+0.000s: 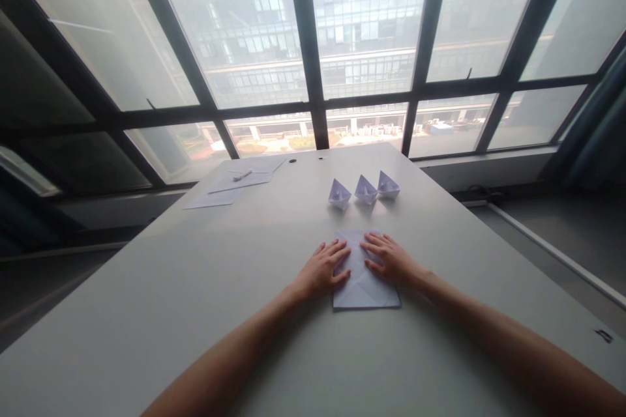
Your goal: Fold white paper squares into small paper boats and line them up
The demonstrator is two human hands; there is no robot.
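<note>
A folded sheet of white paper (366,290) lies flat on the table in front of me, with crease lines on its lower part. My left hand (323,268) rests on its left edge, fingers spread and pointing inward. On the right side of the same sheet lies my right hand (391,259), its fingers also stretched out. Both hands press down flat and neither grips anything. Just beyond the sheet stand three folded paper boats, the left one (339,194), the middle one (366,189) and the right one (388,185).
Loose white sheets (215,199) lie at the table's far left, with a small white object (242,176) on top that I cannot make out. The white table (195,287) reaches toward large windows. A small dark item (603,335) sits near the right edge.
</note>
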